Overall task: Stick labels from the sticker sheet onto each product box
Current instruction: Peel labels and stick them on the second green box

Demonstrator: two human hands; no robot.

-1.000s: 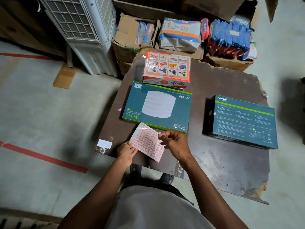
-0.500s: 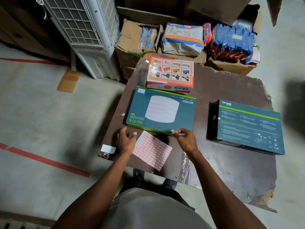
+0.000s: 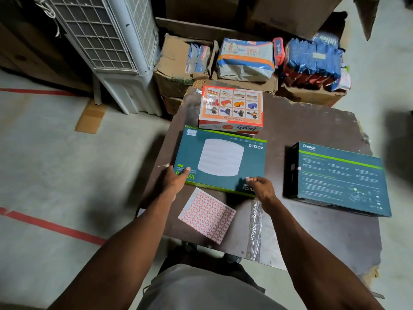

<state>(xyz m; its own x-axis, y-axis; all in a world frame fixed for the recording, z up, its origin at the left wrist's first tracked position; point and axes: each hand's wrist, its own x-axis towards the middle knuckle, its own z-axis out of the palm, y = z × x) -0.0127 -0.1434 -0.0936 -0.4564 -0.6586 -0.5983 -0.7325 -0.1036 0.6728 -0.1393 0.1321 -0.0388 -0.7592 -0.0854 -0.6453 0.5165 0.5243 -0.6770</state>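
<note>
A teal Wi-Fi box [image 3: 221, 161] lies flat in the middle of the dark board [image 3: 312, 231]. My left hand [image 3: 176, 179] grips its near left corner. My right hand [image 3: 260, 187] pinches a small red-and-white label [image 3: 247, 178] against the box's near right edge. The sticker sheet [image 3: 206, 214], white with red-framed labels, lies loose on the board just in front of the box, between my arms. A second teal box [image 3: 339, 177] lies to the right. An orange-and-white box [image 3: 231, 108] stands behind the first teal one.
A white air cooler [image 3: 107, 48] stands at the back left on the floor. Cardboard cartons [image 3: 176, 68] with blue and white packets [image 3: 245, 58] crowd the board's far edge. Red tape lines [image 3: 55, 228] cross the grey floor at left.
Both hands left the sticker sheet, which now lies flat on the board. My left hand moved up onto the teal box's corner. My right hand carried a peeled label to the box's near edge.
</note>
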